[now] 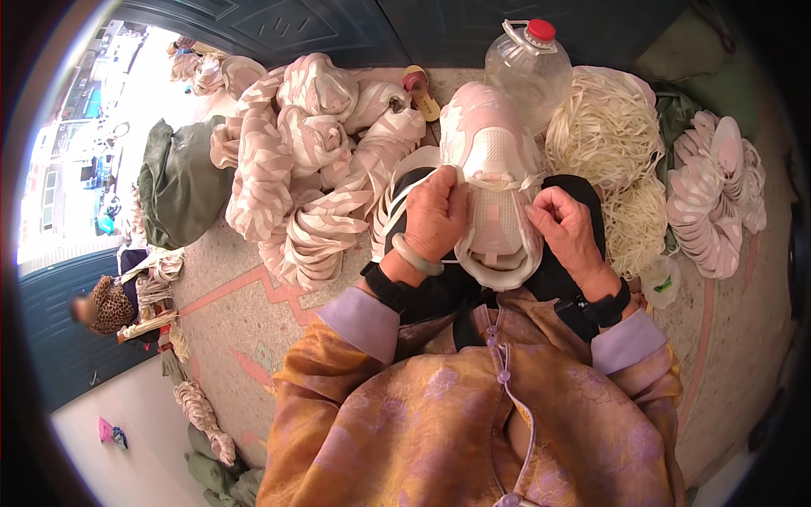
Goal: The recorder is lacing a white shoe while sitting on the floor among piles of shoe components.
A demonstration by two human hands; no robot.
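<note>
A pale pink and white sneaker [492, 152] rests on my lap, toe pointing away and opening toward me. A white shoelace [481, 183] crosses the top of its tongue. My left hand [435, 211] is closed in a pinch on the lace at the left row of eyelets; a pale bangle circles that wrist. At the right eyelet edge, the thumb and forefinger of my right hand [564, 226] are pinched together; what lies between the fingertips is too small to make out. Loose white lace strands hang over my left knee.
Bundled pink-white shoe uppers [317, 160] are heaped at left, with another bundle [716, 198] at far right. A pile of cream laces [604, 127] lies beside a clear red-capped jug [530, 72]. A green sack [182, 182] stands left. Someone in leopard print [114, 306] is farther left.
</note>
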